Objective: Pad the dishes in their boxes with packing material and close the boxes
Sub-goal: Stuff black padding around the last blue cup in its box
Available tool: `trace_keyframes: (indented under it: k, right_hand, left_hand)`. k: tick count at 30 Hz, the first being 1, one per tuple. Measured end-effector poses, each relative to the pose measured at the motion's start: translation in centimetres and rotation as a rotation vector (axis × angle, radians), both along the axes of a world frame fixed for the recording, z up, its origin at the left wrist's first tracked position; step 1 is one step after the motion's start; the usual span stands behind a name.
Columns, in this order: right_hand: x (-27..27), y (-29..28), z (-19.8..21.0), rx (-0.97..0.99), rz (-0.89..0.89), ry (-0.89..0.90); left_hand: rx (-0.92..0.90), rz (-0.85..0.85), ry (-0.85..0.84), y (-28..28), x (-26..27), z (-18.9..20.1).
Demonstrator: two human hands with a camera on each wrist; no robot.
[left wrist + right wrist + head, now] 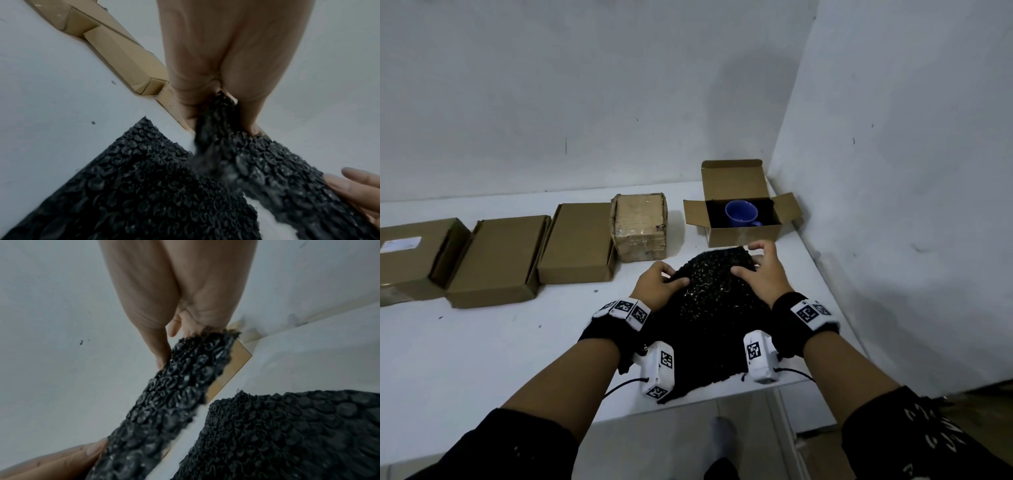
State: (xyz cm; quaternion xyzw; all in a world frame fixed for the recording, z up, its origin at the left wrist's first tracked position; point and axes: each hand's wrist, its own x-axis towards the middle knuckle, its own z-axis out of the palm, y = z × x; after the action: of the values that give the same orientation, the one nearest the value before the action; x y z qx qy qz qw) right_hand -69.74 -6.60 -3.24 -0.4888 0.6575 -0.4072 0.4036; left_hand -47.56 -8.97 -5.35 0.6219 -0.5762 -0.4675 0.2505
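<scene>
A sheet of black bubble wrap [710, 274] is lifted off the table between both hands, in front of the open cardboard box [743, 236]. My left hand [671, 278] pinches its left edge, thumb on top; the left wrist view shows the wrap [218, 116] squeezed between thumb and fingers. My right hand [753, 262] pinches the right edge, and its wrist view shows the strip [185, 369] caught there. A blue mug [739, 212] sits inside the open box on dark padding, flaps standing out. More bubble wrap [709, 349] lies flat under my wrists.
Three flat closed cardboard boxes [496, 260] lie in a row at the left, and a taped cube box [640, 226] stands beside the open one. The white table [482, 359] ends at the walls behind and right. Floor shows below its front edge.
</scene>
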Motion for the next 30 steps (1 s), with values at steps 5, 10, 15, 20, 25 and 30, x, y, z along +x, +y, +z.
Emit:
trace_keyframes:
  k: [5,10,15,20,25,30]
  right_hand:
    - [-0.2,-0.5,0.8,-0.102,-0.014,0.105]
    - [-1.3,-1.6,1.6,-0.064,0.057,0.046]
    - [-2.4,-2.4,3.1,0.007,0.142,0.018]
    - [-3.7,-4.1,3.2,-0.013,0.156,0.155]
    - [-4.8,-6.4,3.4,-0.191,0.136,0.252]
    - [-6.3,-9.2,3.2,-0.166,0.175,0.316]
  left_hand:
    - [-0.046,0.143,0.068,-0.8,0.2,1.3]
    - [-0.176,0.074,0.155,-2.3,0.1,2.5]
    - [-0.329,-0.112,0.028,-3.9,-0.1,3.5]
    - [-0.404,-0.149,0.045,-5.3,-0.7,4.5]
    - [-0.338,-0.148,0.079,-7.2,-1.9,5.3]
    - [-0.402,-0.146,-0.164,-9.4,-3.1,5.5]
